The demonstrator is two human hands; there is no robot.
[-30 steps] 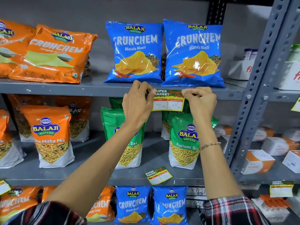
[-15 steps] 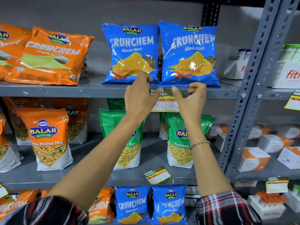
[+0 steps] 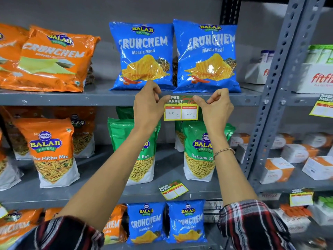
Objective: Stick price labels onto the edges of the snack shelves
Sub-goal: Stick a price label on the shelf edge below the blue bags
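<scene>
Uncovered since before, yellow price label (image 3: 180,110) shows 40 and 20 Rs.

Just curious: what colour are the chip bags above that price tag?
Bright blue, on both chip bags, clearest in the head view.

A plain grey wall (image 3: 180,9) backs grey metal racking; a perforated steel upright (image 3: 273,87) stands at right; lighting is even.

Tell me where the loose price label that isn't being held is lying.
In the head view, the loose price label lies tilted on the middle shelf near its front edge, just right of centre, in front of the green Ratlami Sev bag.
</scene>
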